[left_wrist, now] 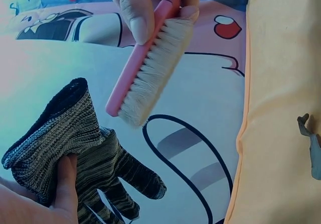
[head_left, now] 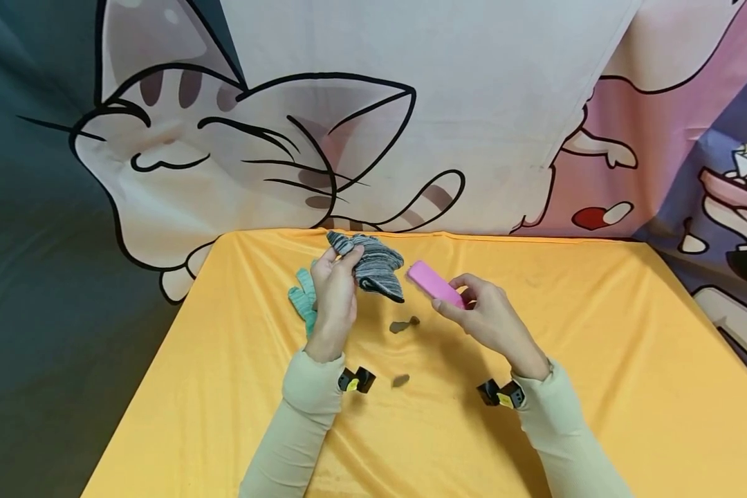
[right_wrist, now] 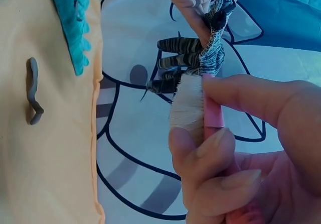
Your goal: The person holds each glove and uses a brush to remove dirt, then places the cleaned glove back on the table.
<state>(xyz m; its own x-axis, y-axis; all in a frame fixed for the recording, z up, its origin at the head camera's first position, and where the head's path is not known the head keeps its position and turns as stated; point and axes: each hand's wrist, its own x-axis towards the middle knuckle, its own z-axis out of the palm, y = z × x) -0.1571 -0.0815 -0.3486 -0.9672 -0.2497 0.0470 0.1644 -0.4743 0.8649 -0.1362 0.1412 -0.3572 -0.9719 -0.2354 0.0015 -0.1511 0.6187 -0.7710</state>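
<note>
My left hand (head_left: 336, 287) pinches a black-and-grey striped knit glove (head_left: 378, 266), raised above the yellow cloth. In the left wrist view the thumb lies against the glove (left_wrist: 95, 156) below its open cuff, and the glove's fingers splay out to the right. My right hand (head_left: 488, 315) grips a pink brush (head_left: 434, 282) by its handle. White bristles run along one side of the brush (left_wrist: 153, 68). In the right wrist view the bristle end overlaps the glove (right_wrist: 213, 56), and fingers cover part of the brush (right_wrist: 213, 108).
A teal knit glove (head_left: 301, 301) lies on the yellow cloth (head_left: 224, 387), partly behind the left hand. Two small grey pieces, one twisted (head_left: 403, 324) and one flat (head_left: 400, 380), lie between the forearms. A cartoon cat backdrop (head_left: 498, 138) rises behind the table's far edge.
</note>
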